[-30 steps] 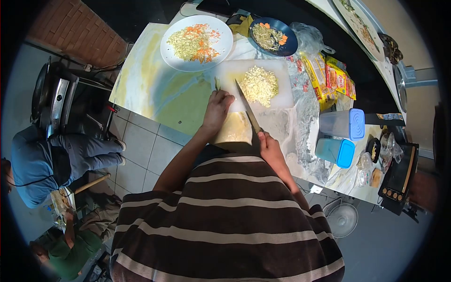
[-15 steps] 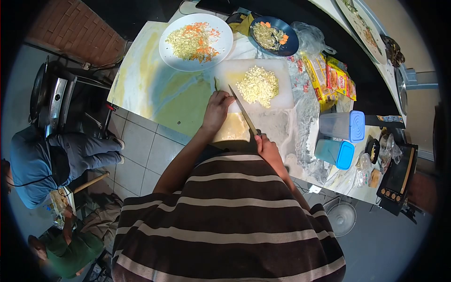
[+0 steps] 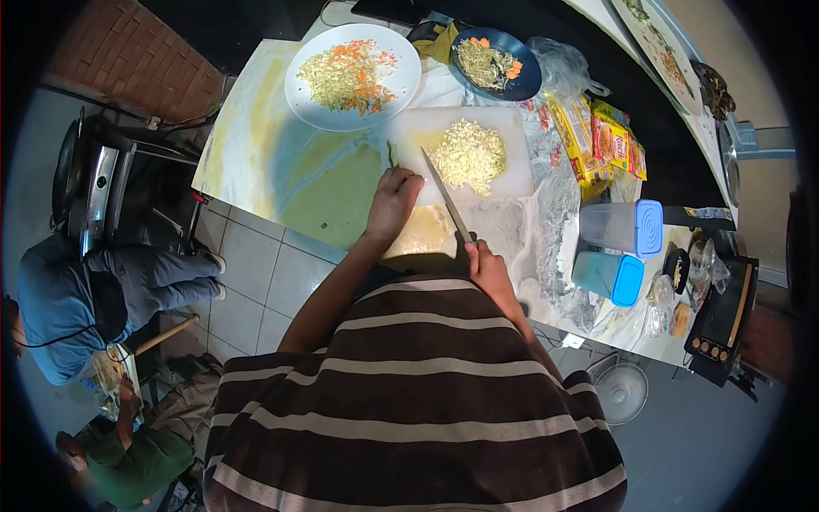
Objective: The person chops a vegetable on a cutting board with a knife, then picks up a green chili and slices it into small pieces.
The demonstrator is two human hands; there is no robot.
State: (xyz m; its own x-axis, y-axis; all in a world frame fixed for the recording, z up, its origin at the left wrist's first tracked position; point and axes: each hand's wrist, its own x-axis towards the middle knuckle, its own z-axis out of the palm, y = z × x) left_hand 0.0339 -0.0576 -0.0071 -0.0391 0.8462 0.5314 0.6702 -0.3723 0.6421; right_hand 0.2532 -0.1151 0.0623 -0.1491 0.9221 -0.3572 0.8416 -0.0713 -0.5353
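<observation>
My right hand [image 3: 491, 271] grips the handle of a kitchen knife [image 3: 448, 196], its blade slanting up and left over the white cutting board [image 3: 519, 175]. Beside the blade, at the board's left part, my left hand [image 3: 396, 200] is closed with its fingers curled down. A tiny pale bit shows at its fingertips; what they hold is mostly hidden. A heap of finely chopped pale yellow pieces [image 3: 469, 156] lies on the board, right of the knife tip. Just beyond my left fingers is a thin dark green strip [image 3: 392, 154].
A white plate [image 3: 299, 101] of chopped vegetables and a dark bowl [image 3: 533, 81] stand at the back. Yellow packets [image 3: 573, 145] and blue-lidded containers [image 3: 628, 282] are on the right. Two people [image 3: 60, 299] [image 3: 141, 469] are at the lower left; a fan [image 3: 620, 394] stands lower right.
The knife's tip has shifted slightly up, and its blade stands a little apart from my left fingers. My left hand stays almost in place, still curled.
</observation>
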